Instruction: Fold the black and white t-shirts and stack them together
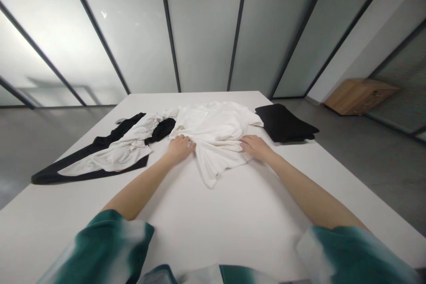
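Left hand point(179, 149) and right hand point(256, 147) reach forward palm-down onto the near edge of the white T-shirt point(213, 135) — grasping or merely pressing, cannot tell from this view.

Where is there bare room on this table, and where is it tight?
Bare tabletop lies between the forearms, in front of the white T-shirt, and right of the right hand, in front of the folded black garment. It is crowded where the T-shirt meets the black-and-white garment.
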Demonstrator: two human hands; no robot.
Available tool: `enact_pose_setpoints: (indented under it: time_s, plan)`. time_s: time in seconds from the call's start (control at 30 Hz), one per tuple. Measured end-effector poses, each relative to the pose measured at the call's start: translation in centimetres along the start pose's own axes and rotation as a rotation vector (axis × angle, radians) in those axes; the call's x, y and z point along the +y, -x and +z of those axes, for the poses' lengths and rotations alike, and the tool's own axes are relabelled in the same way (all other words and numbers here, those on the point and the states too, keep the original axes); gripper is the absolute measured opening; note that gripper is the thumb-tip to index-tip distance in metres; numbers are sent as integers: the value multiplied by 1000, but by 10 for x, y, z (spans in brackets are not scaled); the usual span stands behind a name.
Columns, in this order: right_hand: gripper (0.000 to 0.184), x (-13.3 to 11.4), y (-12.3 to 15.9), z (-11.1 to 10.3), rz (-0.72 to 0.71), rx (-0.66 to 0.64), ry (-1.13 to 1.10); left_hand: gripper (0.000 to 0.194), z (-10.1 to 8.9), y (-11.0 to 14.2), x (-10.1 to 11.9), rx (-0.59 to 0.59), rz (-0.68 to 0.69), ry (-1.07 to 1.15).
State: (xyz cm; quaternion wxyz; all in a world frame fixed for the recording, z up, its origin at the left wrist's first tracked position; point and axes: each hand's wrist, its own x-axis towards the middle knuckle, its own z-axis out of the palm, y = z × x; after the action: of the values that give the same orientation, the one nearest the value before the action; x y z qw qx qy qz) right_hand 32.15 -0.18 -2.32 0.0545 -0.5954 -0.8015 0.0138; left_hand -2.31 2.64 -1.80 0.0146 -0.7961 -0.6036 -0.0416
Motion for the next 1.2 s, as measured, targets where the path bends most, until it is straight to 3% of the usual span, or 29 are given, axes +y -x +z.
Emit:
enact_pose_setpoints:
  time_s: [0.1,0.23,0.43,0.67,0.8,0.9,1.0,1.07,1.2]
  plan:
    - [48,3,-1,13,40,-13,-1,53,10,4,8,-1,-2,-20]
    - [58,-11,5,17,147,-28,73,54,18,-9,-11,-55,-13,-8]
    - [74,-29,20,-7,319,-169,135,54,17,-26,-51,-79,-98,14]
    - [59,0,38,-35,390,-299,221,67,8,-17,-74,-135,-201,-23]
    - [52,12,34,-46,408,-301,234,48,0,-10,-61,-60,-134,-102]
    - [46,8,21,-38,347,-171,171,40,-1,-4,-38,-32,-84,-90]
    - [46,-3,4,-14,129,-36,70,48,7,0,-14,-87,-63,-29]
    - [54,-9,-5,6,58,1,34,64,15,-1,-5,-113,-57,-21]
    - [71,-7,-19,29,228,-46,32,78,29,-7,-9,-101,-34,-44]
